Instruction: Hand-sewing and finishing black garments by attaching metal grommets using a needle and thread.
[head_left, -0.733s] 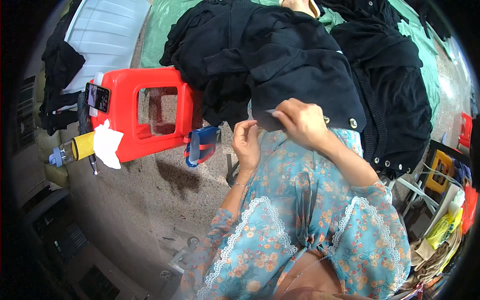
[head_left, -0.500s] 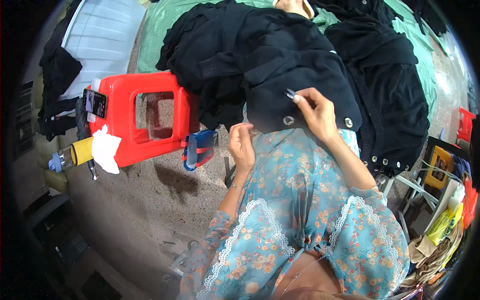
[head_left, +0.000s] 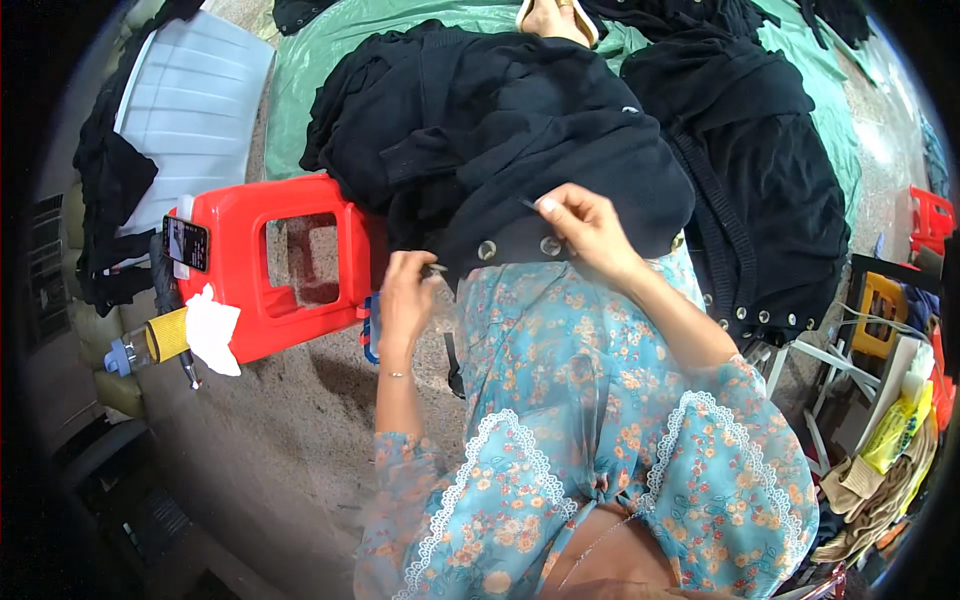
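The right hand (head_left: pixel 590 228) pinches a slim tool (head_left: pixel 529 203) over the black garment (head_left: pixel 540 150) on the lap (head_left: pixel 550 305), the left (head_left: pixel 405 290) curls by its edge, grip unclear, and leftward stands a red stool (head_left: pixel 238 215)!

No text is legible, phone screen (head_left: pixel 187 244) included.

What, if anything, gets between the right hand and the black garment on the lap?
Nothing visible stands in the way: the right hand is over the black garment, beside a shiny button, pinching a small thin tool.
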